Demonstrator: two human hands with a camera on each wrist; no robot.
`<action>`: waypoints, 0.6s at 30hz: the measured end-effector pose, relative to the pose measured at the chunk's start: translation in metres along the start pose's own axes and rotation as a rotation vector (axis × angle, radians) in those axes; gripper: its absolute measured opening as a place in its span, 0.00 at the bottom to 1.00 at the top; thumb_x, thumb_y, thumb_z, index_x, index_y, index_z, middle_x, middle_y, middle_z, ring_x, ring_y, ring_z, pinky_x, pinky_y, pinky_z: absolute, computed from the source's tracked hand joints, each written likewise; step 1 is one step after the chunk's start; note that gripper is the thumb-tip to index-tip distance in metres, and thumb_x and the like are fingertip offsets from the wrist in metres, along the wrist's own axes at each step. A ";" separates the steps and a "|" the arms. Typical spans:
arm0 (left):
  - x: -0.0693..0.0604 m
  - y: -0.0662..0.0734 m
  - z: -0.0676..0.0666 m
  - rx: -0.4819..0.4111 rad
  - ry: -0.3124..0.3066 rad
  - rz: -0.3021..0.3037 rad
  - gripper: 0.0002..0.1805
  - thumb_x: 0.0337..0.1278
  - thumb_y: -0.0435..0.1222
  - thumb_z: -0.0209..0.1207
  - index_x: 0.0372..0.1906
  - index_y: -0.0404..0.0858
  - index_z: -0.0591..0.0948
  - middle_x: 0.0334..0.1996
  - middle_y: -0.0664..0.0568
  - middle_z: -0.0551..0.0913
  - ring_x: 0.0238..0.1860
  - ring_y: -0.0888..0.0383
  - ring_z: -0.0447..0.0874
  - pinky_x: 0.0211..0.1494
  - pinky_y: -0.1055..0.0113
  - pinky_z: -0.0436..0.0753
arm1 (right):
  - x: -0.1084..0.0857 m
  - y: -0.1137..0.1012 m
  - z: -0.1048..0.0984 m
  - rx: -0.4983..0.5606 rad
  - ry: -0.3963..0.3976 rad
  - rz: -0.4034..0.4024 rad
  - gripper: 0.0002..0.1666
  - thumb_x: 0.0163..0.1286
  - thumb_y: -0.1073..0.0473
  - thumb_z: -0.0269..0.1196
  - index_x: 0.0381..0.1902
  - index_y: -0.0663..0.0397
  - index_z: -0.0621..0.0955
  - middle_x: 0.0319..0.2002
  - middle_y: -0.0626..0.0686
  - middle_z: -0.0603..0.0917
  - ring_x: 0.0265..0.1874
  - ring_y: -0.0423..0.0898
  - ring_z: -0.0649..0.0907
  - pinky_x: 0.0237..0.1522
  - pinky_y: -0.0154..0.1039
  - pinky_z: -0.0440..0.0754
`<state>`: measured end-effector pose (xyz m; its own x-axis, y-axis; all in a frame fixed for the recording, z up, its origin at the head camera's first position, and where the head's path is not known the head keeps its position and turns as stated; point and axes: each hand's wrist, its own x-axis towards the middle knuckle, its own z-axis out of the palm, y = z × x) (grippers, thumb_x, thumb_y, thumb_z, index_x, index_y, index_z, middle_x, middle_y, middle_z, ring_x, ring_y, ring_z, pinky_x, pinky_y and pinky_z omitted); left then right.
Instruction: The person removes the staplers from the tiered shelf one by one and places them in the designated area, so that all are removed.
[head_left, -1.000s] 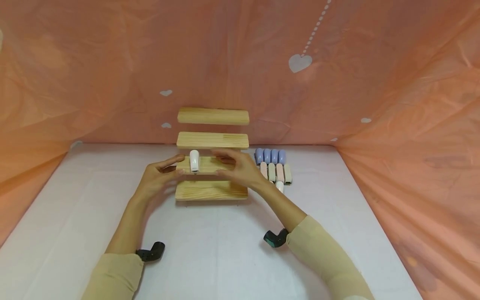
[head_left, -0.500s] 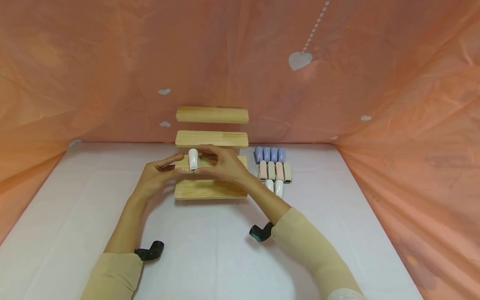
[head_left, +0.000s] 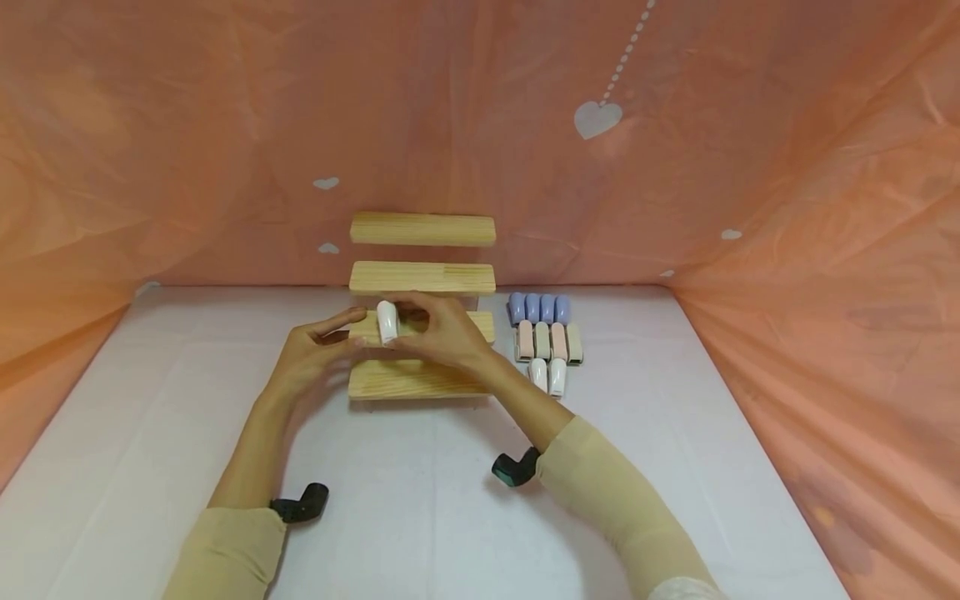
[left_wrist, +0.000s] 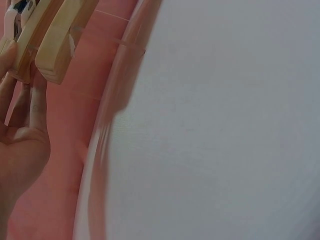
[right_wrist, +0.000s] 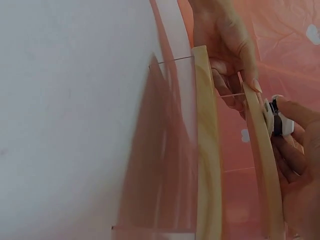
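A small white stapler [head_left: 387, 322] stands at the left part of a wooden shelf board [head_left: 482, 326], second from the bottom of a tiered rack. My right hand [head_left: 446, 333] pinches it from its right side, thumb in front and fingers behind. The right wrist view shows the stapler [right_wrist: 278, 121] with a black middle, touching or just over the board [right_wrist: 265, 175]. My left hand [head_left: 311, 354] grips the same board's left end; in the left wrist view its thumb and fingers [left_wrist: 37, 107] lie on opposite sides of the wood.
Right of the rack, several purple staplers [head_left: 547, 309] stand in a row. Before them are pink and pale green staplers [head_left: 542, 341], then two white staplers [head_left: 557, 377]. Two upper boards [head_left: 423, 228] and a bottom board [head_left: 412, 381] bear nothing. Clear supports join the boards.
My right hand has moved left along the board and taken hold of the white stapler, which now leans slightly. My left hand has stayed at the board's end.
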<state>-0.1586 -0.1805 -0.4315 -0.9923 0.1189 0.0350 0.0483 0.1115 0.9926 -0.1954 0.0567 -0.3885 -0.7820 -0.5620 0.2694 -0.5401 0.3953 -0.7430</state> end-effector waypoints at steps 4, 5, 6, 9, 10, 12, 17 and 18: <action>-0.001 -0.001 0.000 0.003 0.007 -0.004 0.29 0.60 0.36 0.68 0.65 0.32 0.76 0.69 0.44 0.71 0.48 0.66 0.82 0.47 0.74 0.84 | -0.006 0.002 -0.003 0.042 -0.007 -0.029 0.36 0.56 0.52 0.77 0.62 0.47 0.79 0.54 0.46 0.84 0.52 0.37 0.81 0.56 0.30 0.78; -0.001 -0.001 0.001 0.002 0.009 -0.002 0.29 0.60 0.36 0.68 0.65 0.31 0.76 0.69 0.44 0.71 0.48 0.66 0.81 0.47 0.74 0.84 | -0.008 0.003 -0.004 0.063 -0.007 -0.041 0.35 0.56 0.53 0.77 0.62 0.48 0.79 0.53 0.47 0.85 0.51 0.37 0.81 0.56 0.30 0.78; -0.001 -0.001 0.001 0.008 0.009 0.002 0.29 0.60 0.36 0.68 0.65 0.31 0.76 0.69 0.44 0.71 0.48 0.66 0.81 0.47 0.74 0.84 | -0.010 0.003 -0.006 0.085 -0.006 -0.053 0.35 0.56 0.54 0.77 0.62 0.48 0.79 0.52 0.47 0.85 0.51 0.37 0.81 0.55 0.31 0.79; -0.002 0.000 0.001 0.002 0.007 0.003 0.29 0.60 0.36 0.68 0.65 0.31 0.76 0.69 0.45 0.71 0.48 0.66 0.82 0.46 0.73 0.84 | -0.016 0.006 -0.011 0.151 0.001 -0.093 0.35 0.55 0.58 0.78 0.61 0.52 0.80 0.51 0.50 0.85 0.50 0.40 0.82 0.55 0.34 0.80; -0.002 0.001 0.001 0.003 0.004 0.004 0.29 0.60 0.35 0.68 0.65 0.31 0.76 0.69 0.45 0.71 0.48 0.65 0.82 0.46 0.73 0.84 | -0.018 0.006 -0.013 0.162 0.007 -0.105 0.35 0.55 0.60 0.78 0.61 0.54 0.80 0.50 0.51 0.85 0.49 0.41 0.82 0.55 0.34 0.81; -0.002 0.002 0.001 0.003 -0.001 0.007 0.29 0.60 0.35 0.68 0.65 0.32 0.75 0.69 0.46 0.72 0.49 0.65 0.81 0.46 0.73 0.84 | -0.022 0.008 -0.017 0.169 0.022 -0.121 0.36 0.54 0.61 0.78 0.61 0.56 0.80 0.50 0.52 0.85 0.48 0.43 0.83 0.55 0.36 0.81; -0.003 0.003 -0.001 0.000 -0.001 0.011 0.29 0.60 0.35 0.68 0.65 0.32 0.76 0.68 0.49 0.73 0.50 0.65 0.80 0.47 0.74 0.84 | -0.036 0.015 -0.028 0.123 0.049 -0.103 0.37 0.53 0.59 0.79 0.62 0.54 0.80 0.52 0.51 0.85 0.49 0.43 0.83 0.55 0.37 0.81; -0.003 0.003 -0.001 0.001 0.000 0.011 0.29 0.60 0.35 0.68 0.65 0.32 0.76 0.67 0.51 0.74 0.50 0.65 0.80 0.47 0.75 0.84 | -0.039 0.016 -0.030 0.122 0.051 -0.089 0.37 0.53 0.59 0.79 0.62 0.53 0.80 0.52 0.50 0.85 0.50 0.43 0.83 0.56 0.37 0.81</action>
<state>-0.1558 -0.1817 -0.4289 -0.9917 0.1203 0.0461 0.0597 0.1116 0.9920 -0.1826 0.1066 -0.3924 -0.7494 -0.5520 0.3656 -0.5682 0.2527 -0.7832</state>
